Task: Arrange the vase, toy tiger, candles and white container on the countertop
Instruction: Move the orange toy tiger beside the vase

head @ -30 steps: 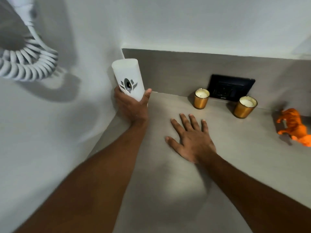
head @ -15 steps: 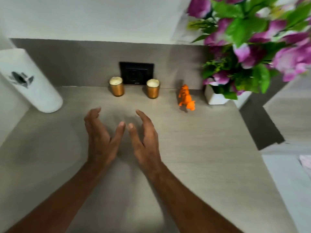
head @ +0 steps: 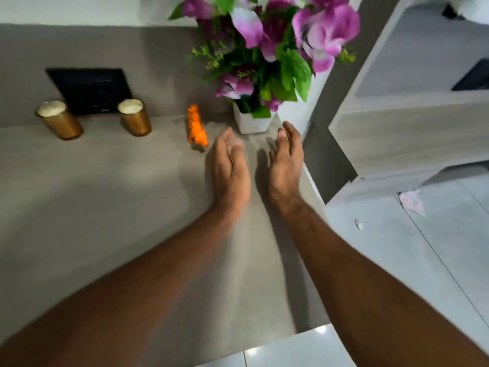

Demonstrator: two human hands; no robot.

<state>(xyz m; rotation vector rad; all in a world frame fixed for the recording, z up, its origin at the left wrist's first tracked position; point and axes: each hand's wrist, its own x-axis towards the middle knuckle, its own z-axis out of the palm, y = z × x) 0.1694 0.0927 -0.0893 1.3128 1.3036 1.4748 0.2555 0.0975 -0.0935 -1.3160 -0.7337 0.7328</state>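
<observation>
A white square vase (head: 251,122) with purple flowers (head: 267,41) stands at the back right corner of the grey countertop (head: 105,197). Just in front of it hover my left hand (head: 229,168) and my right hand (head: 286,162), both empty, palms facing each other, fingers apart. The orange toy tiger (head: 196,128) stands left of my left hand, a small gap between them. Two gold candles stand by the back wall, one (head: 59,120) at far left and one (head: 134,117) nearer the tiger. The white container is out of view.
A black socket plate (head: 88,90) is set in the back wall behind the candles. The countertop ends in an edge (head: 313,186) just right of my right hand, with a grey wall column (head: 397,133) and tiled floor (head: 423,260) beyond.
My left hand has let go of the white container at the far left. Both hands and my view have swung right, toward the vase.
</observation>
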